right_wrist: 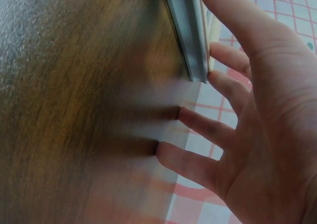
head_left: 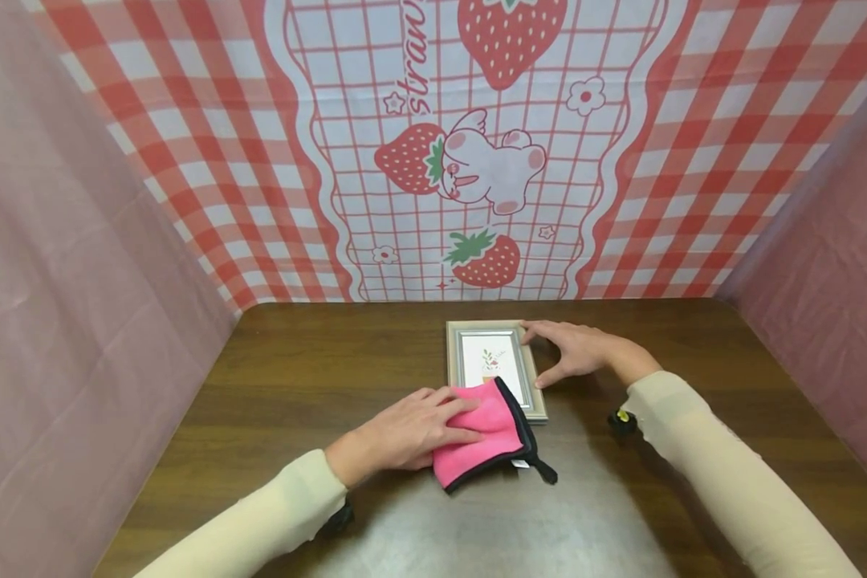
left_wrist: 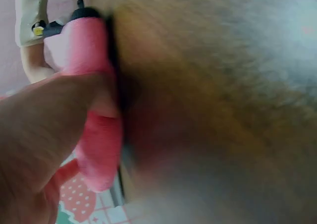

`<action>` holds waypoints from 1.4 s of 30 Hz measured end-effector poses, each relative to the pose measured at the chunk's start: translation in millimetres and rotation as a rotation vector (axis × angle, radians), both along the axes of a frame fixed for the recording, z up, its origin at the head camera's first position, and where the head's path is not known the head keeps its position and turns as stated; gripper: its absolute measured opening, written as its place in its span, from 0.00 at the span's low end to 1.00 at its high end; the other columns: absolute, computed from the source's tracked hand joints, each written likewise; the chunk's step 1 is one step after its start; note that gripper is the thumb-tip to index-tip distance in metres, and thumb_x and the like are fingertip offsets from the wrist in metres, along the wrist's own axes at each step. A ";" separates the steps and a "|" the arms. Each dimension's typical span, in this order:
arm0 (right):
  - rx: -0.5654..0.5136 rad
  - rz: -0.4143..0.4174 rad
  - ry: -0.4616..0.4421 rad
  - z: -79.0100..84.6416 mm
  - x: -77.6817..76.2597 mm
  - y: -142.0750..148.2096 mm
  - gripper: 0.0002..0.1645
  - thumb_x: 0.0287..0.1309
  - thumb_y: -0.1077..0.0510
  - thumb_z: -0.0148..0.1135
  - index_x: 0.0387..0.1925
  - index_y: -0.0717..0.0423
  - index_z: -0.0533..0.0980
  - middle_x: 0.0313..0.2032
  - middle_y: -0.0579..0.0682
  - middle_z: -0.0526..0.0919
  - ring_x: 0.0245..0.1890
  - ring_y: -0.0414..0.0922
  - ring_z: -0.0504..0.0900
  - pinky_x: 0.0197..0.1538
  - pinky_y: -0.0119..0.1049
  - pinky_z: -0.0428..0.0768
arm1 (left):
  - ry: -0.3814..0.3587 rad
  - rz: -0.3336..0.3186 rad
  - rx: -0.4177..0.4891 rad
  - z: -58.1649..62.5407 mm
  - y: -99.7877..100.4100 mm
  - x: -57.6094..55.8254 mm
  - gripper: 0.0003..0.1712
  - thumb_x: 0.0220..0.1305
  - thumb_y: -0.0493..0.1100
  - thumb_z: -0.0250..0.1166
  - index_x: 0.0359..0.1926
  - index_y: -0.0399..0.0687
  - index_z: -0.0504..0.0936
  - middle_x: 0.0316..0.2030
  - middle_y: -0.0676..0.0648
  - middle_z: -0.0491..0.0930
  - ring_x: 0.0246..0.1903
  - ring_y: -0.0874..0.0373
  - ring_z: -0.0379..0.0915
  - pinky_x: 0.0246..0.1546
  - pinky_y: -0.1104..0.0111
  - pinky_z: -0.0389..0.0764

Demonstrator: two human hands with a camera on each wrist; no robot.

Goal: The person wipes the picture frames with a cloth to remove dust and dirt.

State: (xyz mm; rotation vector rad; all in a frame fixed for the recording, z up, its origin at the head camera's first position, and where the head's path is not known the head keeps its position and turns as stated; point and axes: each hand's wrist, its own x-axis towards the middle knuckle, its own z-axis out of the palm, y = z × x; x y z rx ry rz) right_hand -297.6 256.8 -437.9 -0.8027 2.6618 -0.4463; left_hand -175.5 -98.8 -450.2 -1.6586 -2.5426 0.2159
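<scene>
A small picture frame (head_left: 453, 353) with a pale gold and silver border lies on the wooden table, showing a plant drawing. My left hand (head_left: 412, 429) grips a pink cloth (head_left: 487, 433) with black edging and a hanging loop. The cloth covers the frame's near left part. In the left wrist view, the thumb presses into the folded cloth (left_wrist: 91, 45). At the frame's right side, my right hand (head_left: 578, 349) holds the edge between thumb and fingers. Seen from the right wrist, two fingertips meet the frame's corner (right_wrist: 190, 40), while the other two fingers reach down to the tabletop.
The brown wooden table (head_left: 318, 361) extends around both hands. A red-and-white strawberry curtain (head_left: 433, 217) hangs along its far edge, and plain pink fabric (head_left: 108, 321) lines the sides. Dark bands with small attachments (head_left: 623, 421) sit at the wrists.
</scene>
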 end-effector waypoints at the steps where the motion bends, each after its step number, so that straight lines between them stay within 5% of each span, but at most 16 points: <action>1: 0.000 0.000 0.000 -0.3 0.1 -0.1 0.55 0.57 0.29 0.84 0.77 0.48 0.75 0.89 0.61 0.61 0.87 0.69 0.63 0.80 0.78 0.68 | 0.015 -0.006 0.012 -2.0 0.2 -0.6 0.37 0.75 0.53 0.75 0.82 0.72 0.76 0.83 0.47 0.74 0.78 0.49 0.71 0.67 0.59 0.84; 9: 0.006 -0.003 -0.002 -2.4 -1.8 0.9 0.55 0.56 0.27 0.83 0.76 0.48 0.75 0.90 0.60 0.60 0.87 0.69 0.62 0.80 0.79 0.67 | 0.113 -0.019 0.054 -11.0 2.9 -4.5 0.29 0.82 0.50 0.69 0.79 0.73 0.80 0.78 0.51 0.80 0.68 0.52 0.77 0.55 0.66 0.84; 23: 0.003 0.003 -0.002 -0.2 -1.9 -0.7 0.54 0.57 0.29 0.84 0.76 0.49 0.75 0.89 0.61 0.61 0.87 0.70 0.63 0.80 0.79 0.67 | 0.189 -0.031 0.077 -13.2 3.8 -7.1 0.30 0.80 0.47 0.66 0.78 0.69 0.81 0.76 0.54 0.81 0.66 0.55 0.78 0.54 0.66 0.81; 42: -0.014 0.020 -0.007 2.6 -0.4 0.6 0.53 0.57 0.31 0.85 0.76 0.49 0.75 0.89 0.61 0.61 0.86 0.70 0.64 0.78 0.80 0.68 | 0.191 0.038 0.154 0.1 -4.8 -13.4 0.29 0.78 0.50 0.72 0.76 0.65 0.84 0.75 0.53 0.84 0.65 0.53 0.81 0.53 0.63 0.83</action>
